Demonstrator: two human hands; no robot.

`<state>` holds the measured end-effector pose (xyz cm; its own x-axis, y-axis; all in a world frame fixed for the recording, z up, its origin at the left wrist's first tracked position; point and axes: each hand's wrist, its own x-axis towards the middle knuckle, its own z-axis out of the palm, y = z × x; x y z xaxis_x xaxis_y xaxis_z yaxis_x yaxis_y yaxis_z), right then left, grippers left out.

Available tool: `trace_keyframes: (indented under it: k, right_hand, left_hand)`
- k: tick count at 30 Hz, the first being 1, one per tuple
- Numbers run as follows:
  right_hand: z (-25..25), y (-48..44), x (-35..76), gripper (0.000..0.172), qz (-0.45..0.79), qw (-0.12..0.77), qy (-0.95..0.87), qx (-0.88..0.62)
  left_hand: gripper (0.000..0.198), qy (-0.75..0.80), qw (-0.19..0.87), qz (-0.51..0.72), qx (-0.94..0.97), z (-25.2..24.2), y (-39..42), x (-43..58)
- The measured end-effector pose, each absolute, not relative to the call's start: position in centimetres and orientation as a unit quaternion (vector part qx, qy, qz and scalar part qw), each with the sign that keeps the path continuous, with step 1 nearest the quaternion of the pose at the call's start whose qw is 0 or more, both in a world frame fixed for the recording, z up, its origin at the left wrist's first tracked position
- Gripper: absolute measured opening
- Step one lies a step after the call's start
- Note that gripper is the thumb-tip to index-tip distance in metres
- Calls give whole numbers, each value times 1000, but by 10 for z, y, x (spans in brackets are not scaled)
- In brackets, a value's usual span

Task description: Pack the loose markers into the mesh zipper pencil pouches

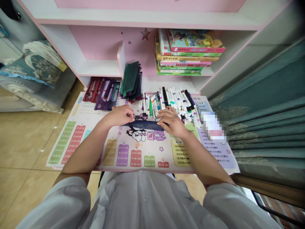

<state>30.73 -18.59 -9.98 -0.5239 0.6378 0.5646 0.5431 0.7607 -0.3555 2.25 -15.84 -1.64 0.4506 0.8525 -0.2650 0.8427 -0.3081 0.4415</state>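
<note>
Head view of a printed desktop [140, 145] with your two forearms entering from the lower left and lower right. Your hands stand apart, one at each end of a dark blue pouch [148, 125], which lies flat and crosswise at the middle of the frame. Your left hand [121, 115] has its fingers curled inward at the pouch's left part; whether they pinch it, you cannot tell from this angle. Your right hand [172, 123] has thumb and fingers closed on the right end. Just beyond your right hand, right of centre, spreads a heap of markers [179, 99], mostly white-barrelled, with several black ones among them. Upper left of centre, a pile of green and purple pouches [130, 81] stands beside a purple pouch [102, 103] bearing markers, with a red pouch [91, 90] further left. At the upper right, books [188, 59] lie stacked on the pink-and-white shelf unit [100, 68]. A pixelated patch hides an item at the desktop's right. Teal curtains [267, 108] hang along the frame's right side.
</note>
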Motion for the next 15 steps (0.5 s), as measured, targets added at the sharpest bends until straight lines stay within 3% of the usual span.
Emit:
trace_keyframes:
  k: [15]
  right_hand:
    - [-98,-185,308,22,66,349,-871,-341]
  left_hand:
    - [22,544,298,-8,784,-12,-151,7]
